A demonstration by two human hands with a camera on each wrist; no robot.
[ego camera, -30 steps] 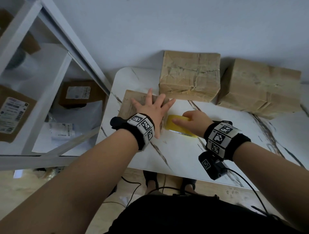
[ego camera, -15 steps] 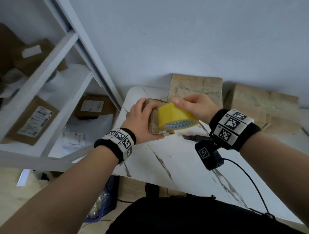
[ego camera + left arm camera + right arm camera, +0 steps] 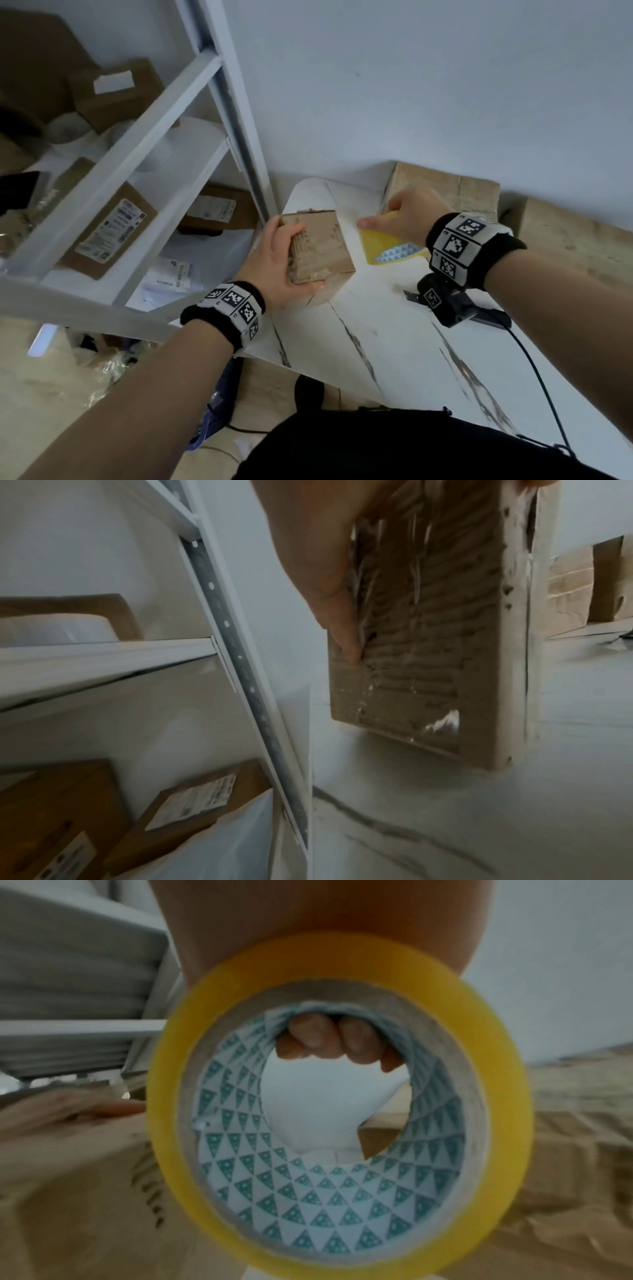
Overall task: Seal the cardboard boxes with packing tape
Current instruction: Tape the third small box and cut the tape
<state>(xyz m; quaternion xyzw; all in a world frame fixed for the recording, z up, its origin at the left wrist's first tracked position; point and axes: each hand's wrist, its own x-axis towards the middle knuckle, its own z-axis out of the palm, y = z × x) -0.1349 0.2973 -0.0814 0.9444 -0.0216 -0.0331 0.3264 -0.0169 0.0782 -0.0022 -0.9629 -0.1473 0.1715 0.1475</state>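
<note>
A small brown cardboard box (image 3: 320, 245) stands on edge at the left end of the white marble table (image 3: 387, 346). My left hand (image 3: 281, 260) grips its left side, fingers over the top and thumb under the near corner. In the left wrist view the box (image 3: 428, 631) shows a torn, ribbed face with a finger pressed on it. My right hand (image 3: 404, 219) holds a yellow roll of packing tape (image 3: 385, 245) just right of the box. The right wrist view looks through the roll (image 3: 339, 1096), with fingertips (image 3: 322, 1039) curled into its patterned core.
Two larger taped cardboard boxes (image 3: 448, 192) (image 3: 575, 240) sit against the wall at the back of the table. A dark tool (image 3: 486, 317) lies under my right wrist. A white metal shelf (image 3: 113, 178) with labelled parcels stands to the left.
My left hand went from lying flat on the box to gripping it and tipping it up on edge. The right hand lifted the tape roll from the table, then moved it right of the box.
</note>
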